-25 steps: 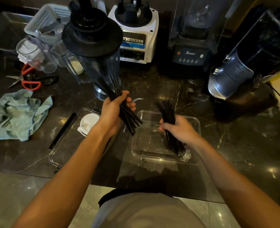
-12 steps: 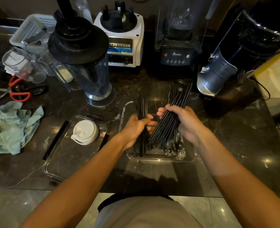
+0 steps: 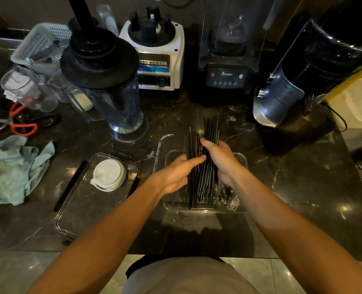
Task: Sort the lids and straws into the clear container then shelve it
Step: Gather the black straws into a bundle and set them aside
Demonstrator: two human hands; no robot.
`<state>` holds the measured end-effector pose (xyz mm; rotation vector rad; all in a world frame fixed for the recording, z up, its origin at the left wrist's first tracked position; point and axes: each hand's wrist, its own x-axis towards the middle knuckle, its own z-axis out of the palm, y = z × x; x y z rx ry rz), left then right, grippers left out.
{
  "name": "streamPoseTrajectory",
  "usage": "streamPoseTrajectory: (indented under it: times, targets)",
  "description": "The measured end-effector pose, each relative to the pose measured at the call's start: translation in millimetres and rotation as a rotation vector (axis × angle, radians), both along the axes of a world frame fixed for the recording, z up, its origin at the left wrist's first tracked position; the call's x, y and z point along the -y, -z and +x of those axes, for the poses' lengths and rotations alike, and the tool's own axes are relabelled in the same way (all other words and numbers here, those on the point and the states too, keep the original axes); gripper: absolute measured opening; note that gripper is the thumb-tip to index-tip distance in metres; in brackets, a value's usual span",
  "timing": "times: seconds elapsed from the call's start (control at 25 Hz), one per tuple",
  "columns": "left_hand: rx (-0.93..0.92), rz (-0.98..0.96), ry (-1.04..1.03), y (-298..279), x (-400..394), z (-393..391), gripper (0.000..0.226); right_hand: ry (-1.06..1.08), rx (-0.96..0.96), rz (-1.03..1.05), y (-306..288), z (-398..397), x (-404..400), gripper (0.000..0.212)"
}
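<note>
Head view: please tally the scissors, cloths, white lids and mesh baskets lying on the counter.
Scissors: 1
Cloth: 1
White lid: 1
Mesh basket: 1
Total: 4

Dim, glare on counter, fisheye edges, slight blur.

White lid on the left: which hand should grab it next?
Left, probably. The white lid sits left of the clear container, on the left hand's side. The right hand is farther away and grips the bigger bunch of straws, so it would have to cross over.
</note>
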<state>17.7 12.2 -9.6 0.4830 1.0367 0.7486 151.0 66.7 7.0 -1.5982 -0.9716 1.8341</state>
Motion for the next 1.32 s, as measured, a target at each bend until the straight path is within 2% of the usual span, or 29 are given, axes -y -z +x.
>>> streamPoseTrajectory:
  times: [0.08, 0.2, 0.4, 0.64, 0.72, 0.8, 0.88, 0.96, 1.04, 1.16, 1.32]
  targets:
    - [-0.006, 0.019, 0.029, 2.0, 0.3, -1.5, 0.038, -0.035, 0.027, -0.008, -1.7, -5.1, 1.1, 0.031]
    - [-0.036, 0.049, 0.05, 6.1, -0.7, -4.4, 0.043, -0.136, 0.082, -0.002, -0.7, -7.7, 2.1, 0.059]
    - [-0.066, 0.067, 0.049, 9.6, -3.8, -12.2, 0.042, -0.267, 0.079, 0.004, -5.2, -7.7, 4.5, 0.077]
    - [-0.027, 0.05, 0.021, 10.0, -4.9, -16.0, 0.041, -0.409, 0.094, 0.055, -14.1, -6.8, 4.8, 0.059]
    - [0.033, 0.04, 0.007, 9.0, -4.0, -16.1, 0.04, -0.424, 0.068, 0.036, -11.0, -6.4, 3.7, 0.066]
    - [0.115, 0.055, -0.061, 5.4, -3.1, -18.8, 0.036, -0.334, -0.022, -0.02, -5.2, -3.6, 1.8, 0.082]
    - [0.176, 0.097, -0.175, 0.4, -1.7, -26.1, 0.033, -0.169, -0.23, -0.114, 1.1, 2.6, 2.9, 0.091]
    - [0.23, 0.136, -0.295, -2.7, -2.5, -35.6, 0.031, -0.05, -0.479, -0.207, 6.8, 6.8, 9.1, 0.094]
    - [0.331, 0.17, -0.435, -2.6, -3.9, -44.3, 0.024, 0.041, -0.605, -0.286, 11.9, 5.3, 20.5, 0.093]
    - [0.472, 0.177, -0.576, -4.9, -4.1, -48.0, 0.018, 0.225, -0.651, -0.367, 7.5, -8.1, 43.6, 0.077]
    - [0.504, 0.166, -0.603, -4.1, 8.3, -42.0, 0.018, 0.38, -0.568, -0.393, -1.6, -34.1, 62.0, 0.065]
